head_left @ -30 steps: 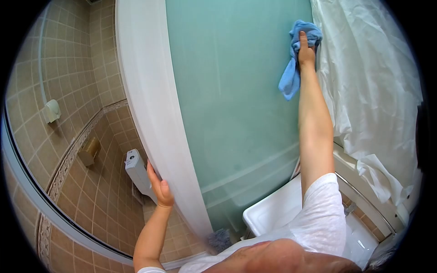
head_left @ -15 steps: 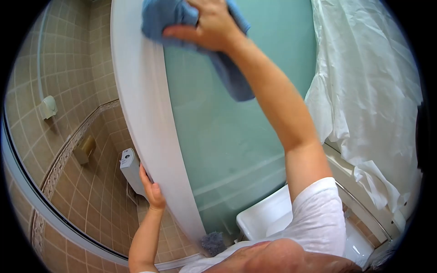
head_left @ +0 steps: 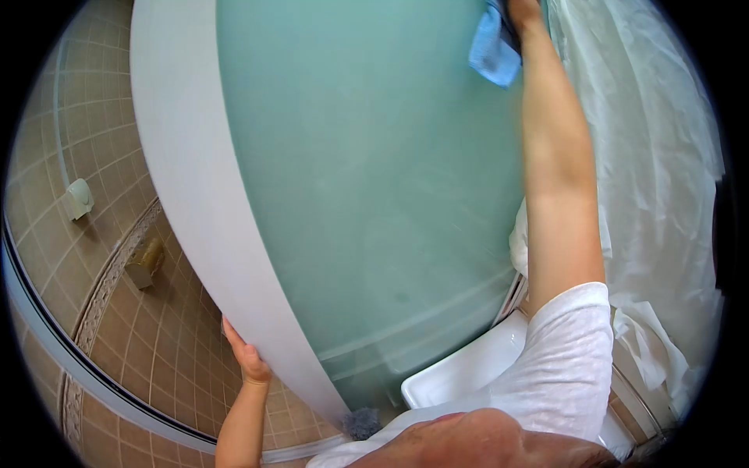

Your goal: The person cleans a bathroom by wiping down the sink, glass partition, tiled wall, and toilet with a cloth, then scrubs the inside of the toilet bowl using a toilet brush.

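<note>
A frosted green glass door [head_left: 374,179] with a wide white frame [head_left: 211,195] fills the middle of the view. At the top right, my right hand [head_left: 524,11] is closed on a blue cloth [head_left: 495,51] against the glass, close to its right side. Part of that hand is cut off by the upper edge of the view, and the cloth hangs down to its left. Low on the left, my left hand [head_left: 248,360] grips the outer edge of the white frame, its fingertips partly hidden by the edge.
White plastic sheeting or curtain [head_left: 655,156] hangs at the right. A white basin [head_left: 460,366] stands below the glass, and a grey fluffy item [head_left: 361,423] lies by the frame's bottom. Brown tiled wall [head_left: 117,117] with a gold-coloured holder [head_left: 144,264] is on the left.
My right hand has carried the cloth from the white frame's upper part rightward across the glass to its far side. The door appears shifted left, with my left hand still on its edge.
</note>
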`<state>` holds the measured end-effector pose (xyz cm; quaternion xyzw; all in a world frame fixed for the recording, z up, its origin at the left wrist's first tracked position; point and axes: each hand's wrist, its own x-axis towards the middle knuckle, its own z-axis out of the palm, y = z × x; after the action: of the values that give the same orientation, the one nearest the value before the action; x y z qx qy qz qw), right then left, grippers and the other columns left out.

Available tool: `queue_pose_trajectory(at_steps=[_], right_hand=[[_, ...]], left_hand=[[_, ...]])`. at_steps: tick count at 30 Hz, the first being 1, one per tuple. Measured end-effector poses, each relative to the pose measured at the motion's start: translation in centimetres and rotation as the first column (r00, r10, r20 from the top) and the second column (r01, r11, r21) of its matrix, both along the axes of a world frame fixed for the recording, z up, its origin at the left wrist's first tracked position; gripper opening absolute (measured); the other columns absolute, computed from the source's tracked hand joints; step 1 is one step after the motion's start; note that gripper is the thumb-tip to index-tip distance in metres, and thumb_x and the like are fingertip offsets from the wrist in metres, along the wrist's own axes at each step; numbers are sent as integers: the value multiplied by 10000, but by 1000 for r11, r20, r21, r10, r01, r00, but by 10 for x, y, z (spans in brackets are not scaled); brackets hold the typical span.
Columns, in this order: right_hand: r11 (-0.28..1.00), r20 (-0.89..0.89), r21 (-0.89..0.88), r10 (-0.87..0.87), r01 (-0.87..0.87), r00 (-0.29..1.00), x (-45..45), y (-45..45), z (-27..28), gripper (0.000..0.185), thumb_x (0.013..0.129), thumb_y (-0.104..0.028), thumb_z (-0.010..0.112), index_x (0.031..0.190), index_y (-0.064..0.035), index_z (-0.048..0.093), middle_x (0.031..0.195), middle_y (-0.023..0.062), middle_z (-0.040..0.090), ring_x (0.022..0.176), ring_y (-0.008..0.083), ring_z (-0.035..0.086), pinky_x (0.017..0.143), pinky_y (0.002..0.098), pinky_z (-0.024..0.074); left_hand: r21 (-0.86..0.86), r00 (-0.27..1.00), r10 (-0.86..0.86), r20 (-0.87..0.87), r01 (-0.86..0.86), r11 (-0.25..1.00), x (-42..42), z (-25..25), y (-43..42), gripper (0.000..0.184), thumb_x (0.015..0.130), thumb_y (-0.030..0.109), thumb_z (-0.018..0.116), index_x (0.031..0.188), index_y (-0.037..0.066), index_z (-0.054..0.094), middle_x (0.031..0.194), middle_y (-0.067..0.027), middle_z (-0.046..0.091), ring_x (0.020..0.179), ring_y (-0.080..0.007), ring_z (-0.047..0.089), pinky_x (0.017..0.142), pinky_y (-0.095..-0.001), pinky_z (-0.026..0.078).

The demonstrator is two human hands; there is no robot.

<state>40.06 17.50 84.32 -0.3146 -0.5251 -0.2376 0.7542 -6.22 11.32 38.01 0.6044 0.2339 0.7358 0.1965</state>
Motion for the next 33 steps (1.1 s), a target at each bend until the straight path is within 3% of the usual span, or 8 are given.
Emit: queue_pose_trajectory(at_steps=[4, 6, 7, 19, 21, 24, 27, 33], right_hand=[[981, -241, -188, -91, 45, 966, 57, 15, -56, 648, 861, -537, 431, 1155, 29, 544, 1184, 228, 531, 1158, 288, 465, 982, 310, 304], [1000, -151, -20, 7, -11, 989, 73, 20, -88, 675, 808, -489, 565, 1238, 22, 464, 1228, 225, 488, 1162, 310, 437, 1002, 327, 293], [980, -270, -191, 4, -58, 963, 103, 35, -90, 770, 720, -570, 640, 1176, 36, 509, 1183, 203, 519, 1134, 288, 460, 970, 315, 320], [957, -80, 42, 289, -287, 954, -2, 11, -270, 495, 783, -292, 680, 1143, -14, 487, 1065, 76, 556, 962, 207, 518, 887, 334, 379], [923, -69, -226, 304, -312, 950, -44, -9, -307, 753, 724, -370, 715, 1267, 15, 362, 1244, 174, 446, 1145, 285, 427, 985, 378, 305], [946, 198, -313, 157, -90, 967, -146, -43, -361, 1242, 586, -582, 722, 1362, 74, 8, 1403, 340, -11, 1324, 443, -66, 1040, 568, -33], [999, 806, 27, -11, -18, 592, -226, -59, -364, 785, 551, -480, 702, 1232, -178, 455, 1265, 116, 459, 1271, 348, 310, 1004, 618, 15], [997, 785, 53, -11, -49, 620, -217, -55, -290, 654, 536, -507, 715, 1112, -247, 548, 1231, 55, 481, 1236, 287, 349, 951, 609, 131]], left_hand=[[-10, 999, 32, -19, -32, 999, -5, -5, 0, 874, 798, 542, 433, 1375, -30, 111, 1379, -163, 252, 1244, -254, 307, 1022, -386, 256], [5, 1000, 25, -19, -25, 1000, -3, -3, -1, 829, 802, 521, 424, 1376, -3, 137, 1366, -143, 278, 1236, -250, 318, 1020, -386, 262], [26, 1000, 21, -2, -21, 999, -1, 0, 1, 786, 806, 500, 414, 1377, 23, 162, 1353, -123, 304, 1229, -245, 329, 1019, -386, 269], [76, 999, -24, -28, 26, 997, -5, -3, 11, 843, 824, 522, 411, 1380, -30, 100, 1407, -162, 214, 1280, -263, 262, 1042, -390, 222], [65, 999, -21, -31, 23, 998, -4, -1, 10, 837, 826, 517, 408, 1381, -30, 102, 1411, -161, 208, 1284, -262, 256, 1044, -389, 217], [60, 998, -31, -48, 34, 998, -3, 3, 10, 824, 832, 507, 401, 1381, -32, 106, 1416, -162, 201, 1290, -263, 246, 1048, -390, 207], [32, 998, -27, -63, 29, 999, -5, 0, 6, 806, 840, 494, 391, 1379, -37, 113, 1413, -163, 205, 1290, -267, 244, 1051, -392, 200], [-76, 999, 30, -24, -32, 997, -6, -1, 3, 764, 844, 465, 382, 1369, -41, 151, 1393, -158, 240, 1273, -259, 267, 1043, -386, 213]])
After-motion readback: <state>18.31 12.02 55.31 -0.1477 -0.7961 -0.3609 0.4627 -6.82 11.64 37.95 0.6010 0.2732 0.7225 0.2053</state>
